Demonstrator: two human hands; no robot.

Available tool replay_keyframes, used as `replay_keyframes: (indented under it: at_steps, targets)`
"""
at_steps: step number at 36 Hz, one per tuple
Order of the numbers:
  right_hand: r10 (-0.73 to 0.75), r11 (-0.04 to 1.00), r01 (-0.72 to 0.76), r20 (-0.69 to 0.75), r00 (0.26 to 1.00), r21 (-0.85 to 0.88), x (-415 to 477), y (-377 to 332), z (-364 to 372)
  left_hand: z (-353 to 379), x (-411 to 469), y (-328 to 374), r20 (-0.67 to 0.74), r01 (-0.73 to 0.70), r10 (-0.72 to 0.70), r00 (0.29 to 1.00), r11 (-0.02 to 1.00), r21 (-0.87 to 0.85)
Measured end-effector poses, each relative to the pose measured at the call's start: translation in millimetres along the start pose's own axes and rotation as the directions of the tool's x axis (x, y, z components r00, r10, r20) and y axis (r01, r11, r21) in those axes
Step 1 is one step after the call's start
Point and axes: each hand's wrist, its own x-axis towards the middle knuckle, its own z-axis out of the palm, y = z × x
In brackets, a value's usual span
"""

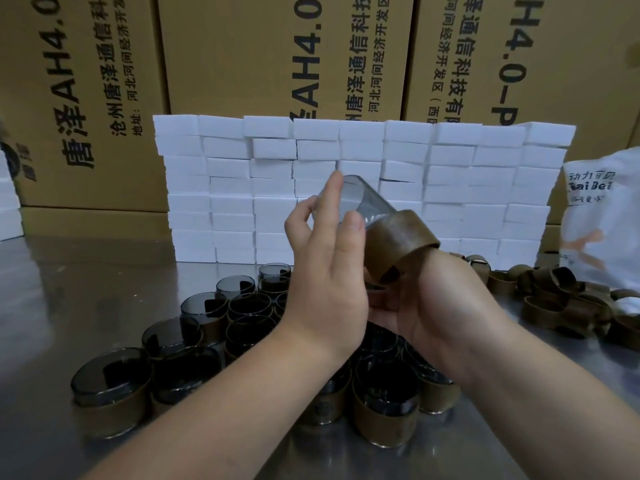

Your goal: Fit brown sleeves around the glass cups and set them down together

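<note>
A smoky glass cup [360, 202] is tilted in mid-air above the table, its open end up and to the left. My left hand [325, 271] grips its upper part with thumb and fingers. A brown sleeve [401, 244] wraps the cup's lower end. My right hand [436, 306] is palm-up beneath it and holds the sleeve; its fingertips are hidden behind my left hand. Under my arms, several cups fitted with brown sleeves [114, 386] stand bunched together on the metal table.
Several loose brown sleeves [554, 296] lie in a pile at the right. A wall of stacked white boxes [242, 188] stands behind the cups, with large cardboard cartons [242, 64] beyond it. A white printed bag [602, 216] sits at the far right.
</note>
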Motion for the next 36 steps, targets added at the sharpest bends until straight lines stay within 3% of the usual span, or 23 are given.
replay_keyframes:
  at_steps: [6,9,13,16,18,22,24,29,33,36]
  targets:
    - [-0.027,0.998,0.029,-0.037,0.999,0.052,-3,-1,-3,-3,-5,-3,0.132,0.018,-0.037,0.991,0.99,0.143]
    - [-0.015,0.996,0.018,-0.039,0.999,0.084,-3,0,-3,-1,-4,-3,0.147,0.023,-0.077,0.986,0.94,0.34]
    - [0.017,0.996,-0.011,-0.063,0.998,0.088,-2,-3,-2,-1,-1,-9,0.133,0.027,-0.09,0.987,0.908,0.417]
    - [0.022,0.996,-0.017,-0.045,0.999,0.091,-1,1,0,-2,2,-14,0.094,0.053,-0.098,0.991,0.917,0.395]
    - [-0.049,0.998,0.05,-0.029,0.998,0.024,2,6,-2,-3,5,-15,0.059,0.087,-0.115,0.992,0.932,0.353]
    - [-0.257,0.922,0.25,0.013,0.966,-0.295,-2,9,-7,-6,11,-16,-0.004,0.099,-0.101,0.995,0.964,0.247]
    - [-0.309,0.884,0.305,0.046,0.95,-0.354,-4,9,-9,-7,12,-15,-0.041,0.098,-0.093,0.995,0.98,0.175]
    - [-0.39,0.83,0.384,0.07,0.918,-0.406,3,10,-14,-10,12,-11,-0.066,0.117,-0.116,0.991,0.993,0.013]
    - [-0.442,0.79,0.467,0.158,0.883,-0.398,-1,8,-16,-11,12,-11,-0.061,0.138,-0.137,0.989,0.99,0.017]
    - [-0.458,0.792,0.475,0.141,0.878,-0.384,-1,7,-16,-12,14,-12,-0.036,0.164,-0.163,0.986,0.986,0.036]
